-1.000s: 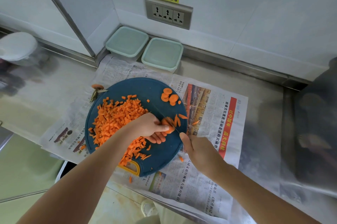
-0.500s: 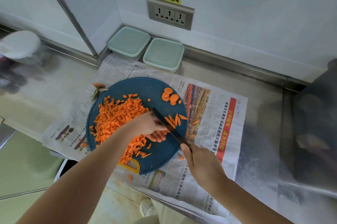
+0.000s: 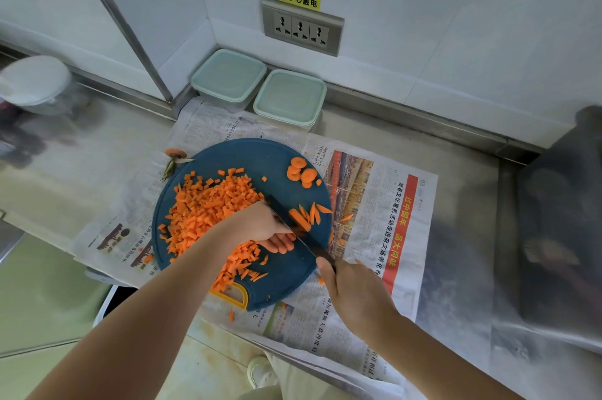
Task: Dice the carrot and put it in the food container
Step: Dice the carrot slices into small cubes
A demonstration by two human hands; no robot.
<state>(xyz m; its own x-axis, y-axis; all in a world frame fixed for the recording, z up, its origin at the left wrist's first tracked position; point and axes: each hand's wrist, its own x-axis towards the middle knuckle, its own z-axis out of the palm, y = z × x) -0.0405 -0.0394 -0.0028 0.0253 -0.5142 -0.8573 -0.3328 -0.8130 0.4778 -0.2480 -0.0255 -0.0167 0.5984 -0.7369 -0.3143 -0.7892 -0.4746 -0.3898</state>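
1. Bare desk [image 3: 81, 178] lies left of the blue board [image 3: 247, 158].
2. Two boxes [image 3: 228, 78] with lids stand far, against the wall [image 3: 423, 24], just behind the board.
3. Flat newspaper [image 3: 368, 230] lies right of the board.
4. A dark blurry thing [image 3: 560, 220] blocks the far right.

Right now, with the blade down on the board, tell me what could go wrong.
1. The left hand has its fingertips right beside the knife gripped by the right hand; a slip could nick them.
2. The carrot strips sit near the cutting board edge, and a stray piece already lies on the newspaper; more may scatter.
3. Both food containers are lidded, which could delay the transfer.
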